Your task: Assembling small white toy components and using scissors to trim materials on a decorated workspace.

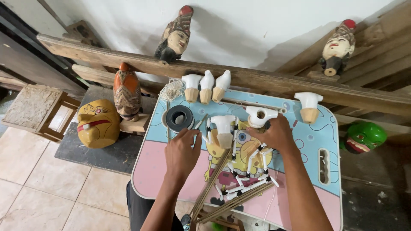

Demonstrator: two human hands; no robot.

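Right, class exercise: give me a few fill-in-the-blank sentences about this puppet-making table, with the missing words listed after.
1. The right hand grips a white puppet torso that has a round ____ in its top.
2. Along the far edge of the small table, ____ white torsos stand side by side.
3. The left hand reaches beside a black roll of ____.
4. The mask left of the table is ____ in colour.

Missing words: hole; three; tape; yellow

Matt white-painted wooden puppet torso (pixel 261 116), glossy plastic table (pixel 308 141), bare wooden sticks (pixel 214 179).
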